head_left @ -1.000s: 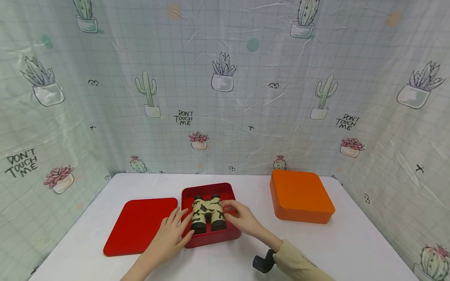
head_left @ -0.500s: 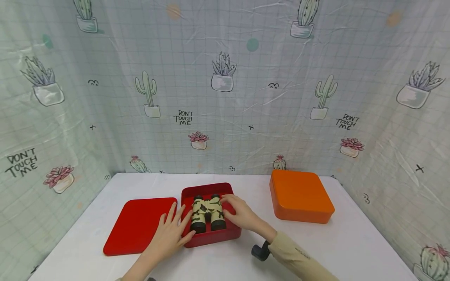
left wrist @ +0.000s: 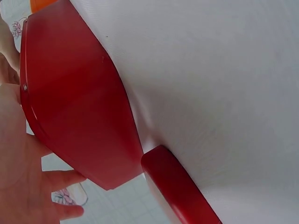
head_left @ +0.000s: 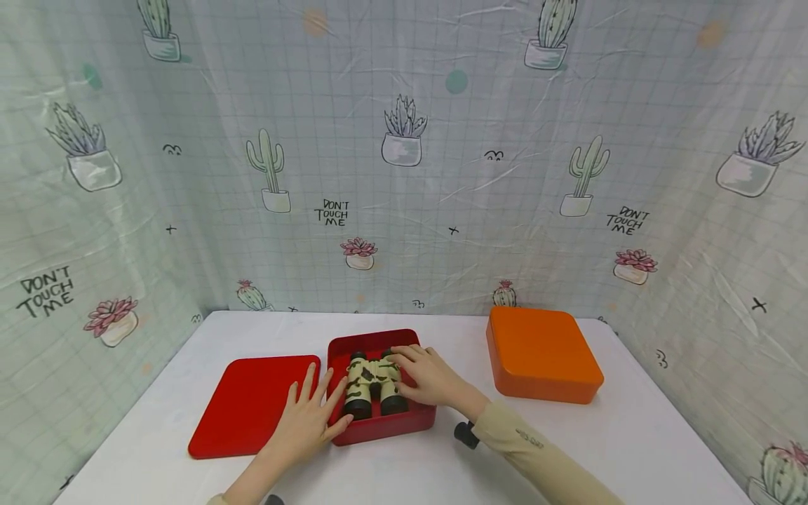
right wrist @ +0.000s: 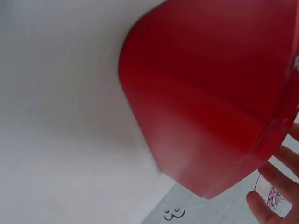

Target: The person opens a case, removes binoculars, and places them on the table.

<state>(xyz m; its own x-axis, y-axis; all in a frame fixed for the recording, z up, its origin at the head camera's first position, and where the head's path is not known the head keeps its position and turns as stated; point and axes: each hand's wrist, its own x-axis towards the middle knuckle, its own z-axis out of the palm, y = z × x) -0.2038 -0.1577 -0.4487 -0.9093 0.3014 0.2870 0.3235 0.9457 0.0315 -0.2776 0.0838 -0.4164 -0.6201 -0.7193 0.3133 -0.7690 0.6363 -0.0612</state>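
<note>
A pair of camouflage binoculars [head_left: 374,382] with black ends lies in an uncovered red box [head_left: 385,426]. My left hand [head_left: 303,421] has its fingers spread at the box's left rim, with the thumb near the front left corner. From the right, my right hand [head_left: 432,379] reaches over the rim, its fingers on the right barrel of the binoculars and its thumb lower along that barrel's side. In the left wrist view, the outer wall of the red box [left wrist: 77,98] stands beside my palm. The right wrist view shows loosely bent fingers [right wrist: 278,179] beyond the rim.
A flat red lid [head_left: 252,405] lies left of the box on the white table [head_left: 391,473]. Toward the back right stands an orange box [head_left: 543,354]. A curtain [head_left: 404,196] with printed cacti hangs around the table's back and sides.
My right hand has moved a little left, further over the right barrel. My left fingers have spread slightly. The binoculars and box stay in place.
</note>
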